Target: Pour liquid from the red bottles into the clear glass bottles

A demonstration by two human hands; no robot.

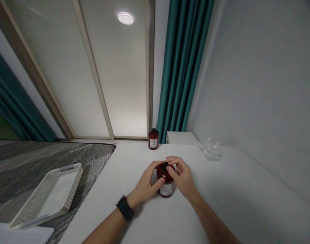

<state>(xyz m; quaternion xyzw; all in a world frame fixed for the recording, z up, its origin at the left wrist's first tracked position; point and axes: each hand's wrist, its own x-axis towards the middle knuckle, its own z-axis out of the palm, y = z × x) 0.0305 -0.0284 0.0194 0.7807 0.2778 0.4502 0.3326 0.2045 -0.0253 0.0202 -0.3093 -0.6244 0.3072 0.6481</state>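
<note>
Two hands on one dark amber bottle [165,184]: left hand [146,184] wraps its side, right hand [181,176] pinches the black cap [165,166], contents unreadable, twin bottle [153,139] standing well behind.

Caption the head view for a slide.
Both hands, left hand and right hand, grip a brown bottle standing on a white table.

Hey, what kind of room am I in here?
Probably a bedroom or similar home room: teal curtains beside frosted sliding panels, a white table, and both hands on a brown bottle.
</note>
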